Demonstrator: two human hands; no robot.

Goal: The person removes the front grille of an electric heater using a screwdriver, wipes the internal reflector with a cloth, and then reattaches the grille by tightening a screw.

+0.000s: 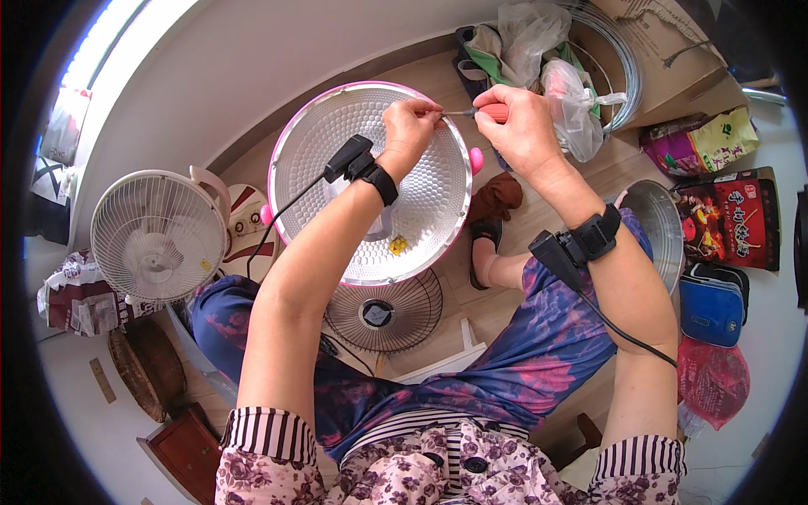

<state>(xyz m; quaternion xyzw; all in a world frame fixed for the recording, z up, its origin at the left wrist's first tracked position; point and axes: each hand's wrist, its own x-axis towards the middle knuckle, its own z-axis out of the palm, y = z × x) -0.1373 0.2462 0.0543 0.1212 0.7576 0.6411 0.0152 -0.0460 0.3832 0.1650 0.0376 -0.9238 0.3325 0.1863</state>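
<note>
In front of me stands a round heater dish [320, 160] with a dimpled silver reflector, a pink rim and pink side knobs. My right hand [526, 130] is closed round the orange-red handle of a screwdriver [492, 113]. Its thin shaft points left toward the dish's upper right rim. There, the fingers of my left hand [408, 130] are pinched together by the screwdriver's tip; what they grip is too small to make out. A yellow sticker [398, 245] marks the reflector's lower part. Below the dish, a round wire grille [383, 313] with a dark hub shows between my legs.
A white fan [158, 236] stands at left, above a round wooden piece [145, 370]. Plastic bags [572, 93], a wire coil [621, 59] and cardboard [673, 76] lie at far right. Nearer on that side are a metal basin [656, 227] and a blue pouch [711, 307].
</note>
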